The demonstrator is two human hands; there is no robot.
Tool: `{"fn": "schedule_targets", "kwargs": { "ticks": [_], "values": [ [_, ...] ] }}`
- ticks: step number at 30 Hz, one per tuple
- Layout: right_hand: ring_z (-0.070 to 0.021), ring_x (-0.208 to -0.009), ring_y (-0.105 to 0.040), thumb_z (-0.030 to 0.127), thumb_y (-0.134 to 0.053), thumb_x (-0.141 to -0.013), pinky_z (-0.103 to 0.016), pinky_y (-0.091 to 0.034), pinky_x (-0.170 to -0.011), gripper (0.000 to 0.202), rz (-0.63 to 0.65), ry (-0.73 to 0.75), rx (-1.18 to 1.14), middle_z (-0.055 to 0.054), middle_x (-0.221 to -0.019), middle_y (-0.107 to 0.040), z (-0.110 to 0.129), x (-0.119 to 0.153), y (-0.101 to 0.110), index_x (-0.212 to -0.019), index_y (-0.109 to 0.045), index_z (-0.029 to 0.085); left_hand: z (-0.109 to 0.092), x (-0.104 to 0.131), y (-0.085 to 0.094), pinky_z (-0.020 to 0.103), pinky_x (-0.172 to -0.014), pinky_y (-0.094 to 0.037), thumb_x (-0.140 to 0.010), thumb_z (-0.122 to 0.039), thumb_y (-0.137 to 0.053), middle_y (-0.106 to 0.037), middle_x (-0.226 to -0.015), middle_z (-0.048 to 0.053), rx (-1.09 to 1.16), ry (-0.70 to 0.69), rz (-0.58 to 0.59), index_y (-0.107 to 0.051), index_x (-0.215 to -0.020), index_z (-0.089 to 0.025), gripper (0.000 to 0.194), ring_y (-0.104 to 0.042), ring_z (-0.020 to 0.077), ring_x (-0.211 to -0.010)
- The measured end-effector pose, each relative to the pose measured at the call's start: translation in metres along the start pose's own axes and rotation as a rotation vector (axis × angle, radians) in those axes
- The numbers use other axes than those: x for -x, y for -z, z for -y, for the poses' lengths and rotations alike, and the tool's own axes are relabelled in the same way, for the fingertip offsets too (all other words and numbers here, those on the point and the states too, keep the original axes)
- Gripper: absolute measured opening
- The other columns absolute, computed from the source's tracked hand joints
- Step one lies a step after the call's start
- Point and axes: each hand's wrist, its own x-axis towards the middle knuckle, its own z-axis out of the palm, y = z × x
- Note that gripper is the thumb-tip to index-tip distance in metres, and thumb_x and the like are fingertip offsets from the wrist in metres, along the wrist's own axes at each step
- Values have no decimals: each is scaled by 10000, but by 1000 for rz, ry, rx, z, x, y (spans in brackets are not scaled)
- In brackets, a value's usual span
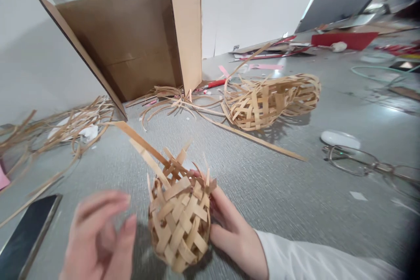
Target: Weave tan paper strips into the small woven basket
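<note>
Head view: small woven ball in hand

Right hand (234, 234) cups small woven ball (180, 223) low centre on grey table (278, 183); fingertips hidden behind it. Left hand (98, 236) blurred, just beside, fingers loosely curled, holding nothing. Phone (26, 238) cut off bottom-left.

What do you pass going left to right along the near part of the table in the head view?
Phone → left hand, open, beside the ball → small woven ball, held by the right hand → glasses, further back on the right.
</note>
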Motion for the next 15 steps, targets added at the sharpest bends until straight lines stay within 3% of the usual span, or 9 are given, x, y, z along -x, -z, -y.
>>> {"fn": "schedule_targets", "kwargs": {
  "ticks": [3, 6, 9, 15],
  "values": [
    [-235, -1224, -550, 62, -488, -709, -434, -489, -984, 707, 25, 39, 16, -61, -1339, -566, 6, -5, -4, -1370, -401, 298, -12, -22, -6, 257, -692, -454, -864, -257, -567, -614, -972, -4, -83, 0, 238, -650, -935, -274, 111, -585, 149, -850],
    [-231, -1240, -537, 73, -515, -738, -422, -482, -1002, 656, 53, 74, 80, -65, -1309, -590, 10, -7, -6, -1352, -421, 284, -13, -33, -9, 232, -655, -486, -898, -232, -492, -592, -943, 4, -114, -125, 415, -635, -1060, -296, 226, -594, 138, -797],
    [-231, -1247, -529, 73, -545, -759, -428, -464, -1021, 638, 56, 83, 140, -86, -1347, -556, 8, -6, -6, -1352, -409, 266, -7, -38, -7, 221, -614, -507, -908, -229, -458, -559, -898, 23, -139, -188, 513, -659, -1052, -290, 256, -597, 140, -758],
    [-230, -1234, -537, 121, -561, -788, -429, -508, -958, 601, 69, 30, 110, -107, -1362, -530, 5, -3, -4, -1342, -385, 273, 1, -52, 0, 207, -526, -511, -902, -309, -494, -556, -802, 13, -81, -27, 593, -669, -952, -278, 184, -594, 139, -679]
  ]
}}
